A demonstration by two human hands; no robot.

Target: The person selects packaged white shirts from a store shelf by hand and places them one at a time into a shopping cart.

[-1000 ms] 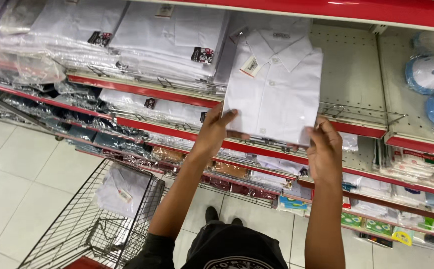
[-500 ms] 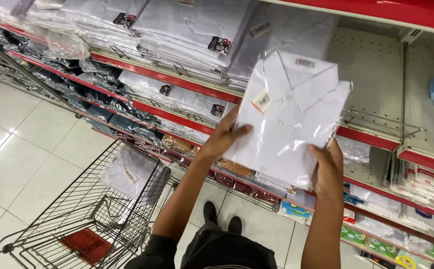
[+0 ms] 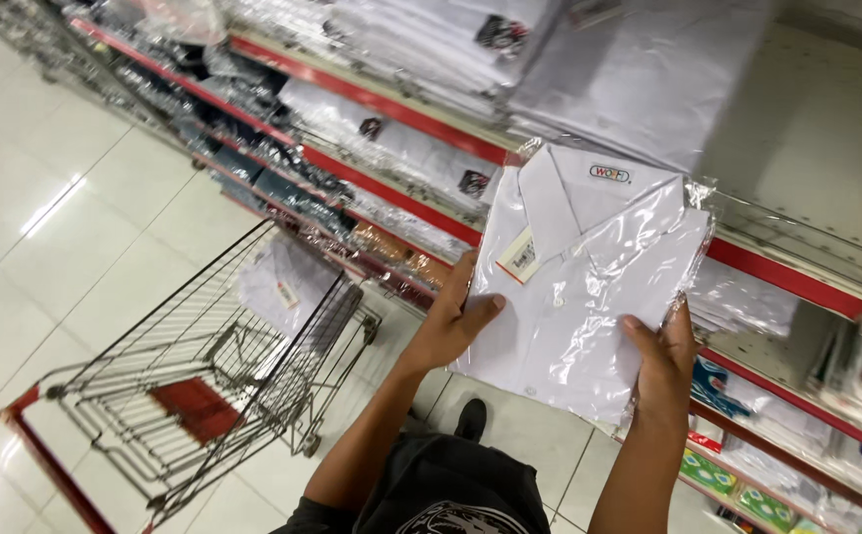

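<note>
Glossy rectangular plastic-wrapped folded shirt

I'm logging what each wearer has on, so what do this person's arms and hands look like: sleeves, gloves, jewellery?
Both forearms are bare from wrist to elbow, with no long sleeves in view. The left hand and the right hand wear no gloves, and no ring, watch or bracelet shows. Below them is a black top with a pale round print on the chest.
</note>
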